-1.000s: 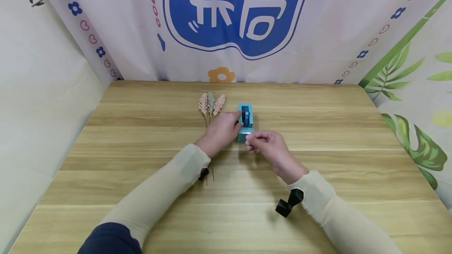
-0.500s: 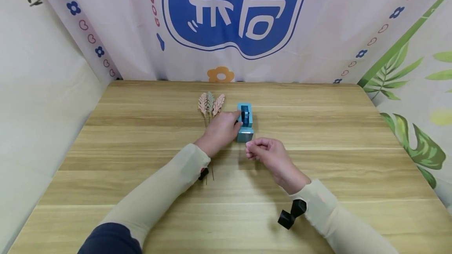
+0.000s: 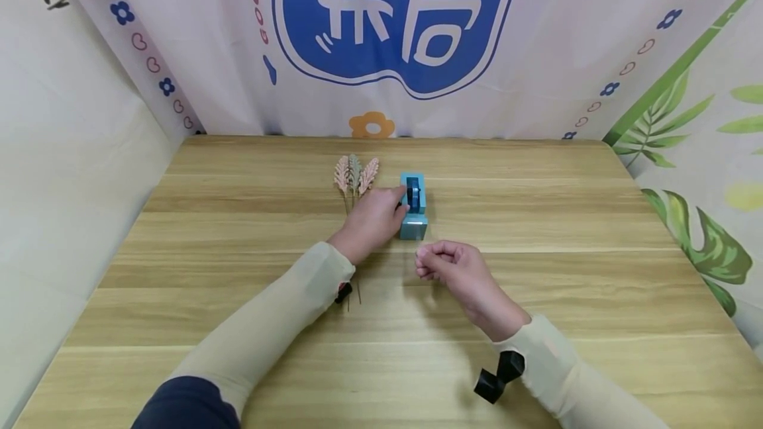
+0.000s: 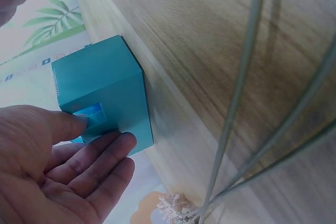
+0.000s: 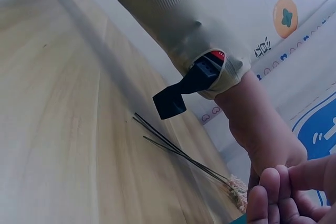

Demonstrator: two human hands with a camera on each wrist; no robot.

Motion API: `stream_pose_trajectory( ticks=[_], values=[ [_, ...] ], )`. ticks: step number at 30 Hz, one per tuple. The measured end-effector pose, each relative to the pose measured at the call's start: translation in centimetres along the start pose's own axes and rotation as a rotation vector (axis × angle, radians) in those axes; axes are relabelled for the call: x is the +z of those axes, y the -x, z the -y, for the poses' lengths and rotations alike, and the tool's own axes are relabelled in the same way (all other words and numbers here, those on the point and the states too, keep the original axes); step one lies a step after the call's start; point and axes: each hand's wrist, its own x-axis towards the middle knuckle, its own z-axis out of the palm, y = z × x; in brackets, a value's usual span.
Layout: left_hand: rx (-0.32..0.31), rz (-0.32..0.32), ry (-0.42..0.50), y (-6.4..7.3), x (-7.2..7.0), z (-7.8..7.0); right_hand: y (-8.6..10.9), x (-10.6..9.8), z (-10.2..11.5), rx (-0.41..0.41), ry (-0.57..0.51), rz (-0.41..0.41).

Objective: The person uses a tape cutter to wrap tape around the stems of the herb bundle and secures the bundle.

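Note:
A teal tape dispenser (image 3: 413,229) with a blue roll core stands on the wooden table, near the middle. My left hand (image 3: 371,220) holds it from the left side; in the left wrist view the thumb (image 4: 71,124) sits at the opening in its side wall (image 4: 118,87). In front of the dispenser, my right hand (image 3: 456,269) pinches the end of a clear tape strip (image 3: 419,242) between thumb and fingertips. The strip stretches from the dispenser's cutting edge and is hard to see. In the right wrist view, curled fingers (image 5: 270,187) meet the thumb.
Three artificial flower stems with pink and grey-green heads (image 3: 356,174) lie left of the dispenser, partly under the left hand and forearm. Their thin stems (image 5: 178,150) reach toward the near side. A printed curtain (image 3: 238,85) hangs behind the table's far edge.
My right hand has drawn back toward the near edge, away from the dispenser, lengthening the clear strip. The left hand and the dispenser have stayed in place.

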Motion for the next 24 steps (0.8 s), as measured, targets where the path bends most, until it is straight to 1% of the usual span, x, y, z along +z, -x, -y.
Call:
stream_pose_trajectory(
  ticks=[6,14,18,24],
  values=[
    [-0.011,0.002,-0.007,0.0,0.0,-0.1,0.7,-0.2,-0.1,0.003,-0.008,-0.002],
    [-0.003,0.002,0.000,-0.1,0.0,-0.1,1.6,0.0,-0.4,0.009,-0.022,-0.001],
    [-0.015,0.012,0.000,-0.2,0.0,-0.2,2.0,0.2,-0.6,0.021,-0.020,0.005],
    [-0.034,0.029,-0.011,-0.2,0.0,-0.2,2.6,0.2,-0.7,0.011,-0.040,0.008]
  ],
)
